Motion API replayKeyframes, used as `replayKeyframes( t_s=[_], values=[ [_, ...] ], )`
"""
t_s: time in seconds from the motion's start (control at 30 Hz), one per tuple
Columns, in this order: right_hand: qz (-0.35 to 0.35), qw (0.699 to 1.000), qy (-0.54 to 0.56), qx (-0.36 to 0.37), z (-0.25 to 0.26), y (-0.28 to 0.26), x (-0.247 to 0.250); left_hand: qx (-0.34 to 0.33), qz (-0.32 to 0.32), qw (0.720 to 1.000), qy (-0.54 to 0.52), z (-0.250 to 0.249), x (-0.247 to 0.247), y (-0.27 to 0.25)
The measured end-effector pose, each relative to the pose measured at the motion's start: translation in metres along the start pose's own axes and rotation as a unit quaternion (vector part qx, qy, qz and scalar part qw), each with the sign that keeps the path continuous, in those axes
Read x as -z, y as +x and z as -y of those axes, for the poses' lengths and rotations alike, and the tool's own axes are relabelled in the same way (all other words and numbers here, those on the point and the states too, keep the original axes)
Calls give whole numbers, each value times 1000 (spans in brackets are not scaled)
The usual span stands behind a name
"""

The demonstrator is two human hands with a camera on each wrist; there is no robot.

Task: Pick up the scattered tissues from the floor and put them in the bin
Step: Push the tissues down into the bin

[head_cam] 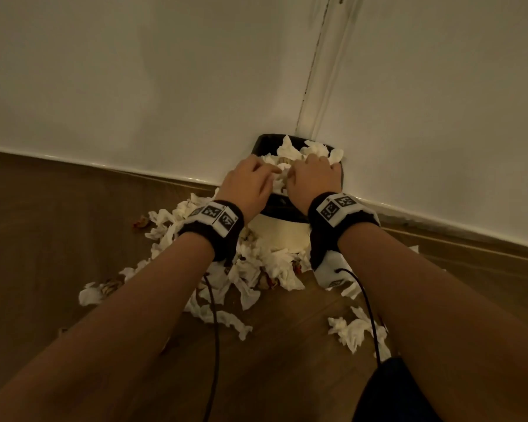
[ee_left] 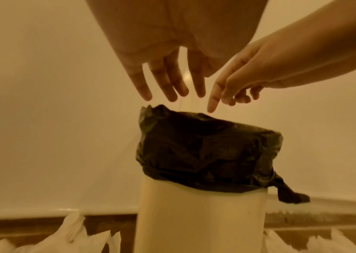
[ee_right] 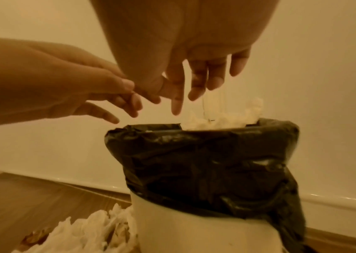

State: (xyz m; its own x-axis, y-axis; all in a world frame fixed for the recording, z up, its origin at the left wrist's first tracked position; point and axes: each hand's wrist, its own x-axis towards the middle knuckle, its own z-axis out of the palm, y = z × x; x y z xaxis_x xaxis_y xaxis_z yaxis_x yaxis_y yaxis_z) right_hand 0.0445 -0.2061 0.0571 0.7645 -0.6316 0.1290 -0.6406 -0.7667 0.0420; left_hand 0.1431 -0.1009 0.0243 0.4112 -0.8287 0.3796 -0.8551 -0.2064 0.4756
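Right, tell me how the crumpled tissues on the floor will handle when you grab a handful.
The tissues on the floor look thin and crumpled, so probably floppy, light and easy to squash. They lie as loose separate pieces, so some may slip from a handful. The bin already shows tissue above its black liner; more may need pressing down.
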Motion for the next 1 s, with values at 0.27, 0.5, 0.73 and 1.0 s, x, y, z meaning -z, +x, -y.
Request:
replayKeyframes(
  t_s=[0.27,0.5,0.73,1.0],
  values=[
    [-10,981,151,124,63,-20,13,100,-134,986,-31,54,32,-74],
    [260,944,126,162,124,-51,-44,261,83,962,-10,99,21,-153],
    [388,896,71,204,149,-106,-113,334,241,910,31,117,0,-211],
    [403,848,-70,336,157,-142,-155,438,164,871,149,91,-21,-283]
  ],
)
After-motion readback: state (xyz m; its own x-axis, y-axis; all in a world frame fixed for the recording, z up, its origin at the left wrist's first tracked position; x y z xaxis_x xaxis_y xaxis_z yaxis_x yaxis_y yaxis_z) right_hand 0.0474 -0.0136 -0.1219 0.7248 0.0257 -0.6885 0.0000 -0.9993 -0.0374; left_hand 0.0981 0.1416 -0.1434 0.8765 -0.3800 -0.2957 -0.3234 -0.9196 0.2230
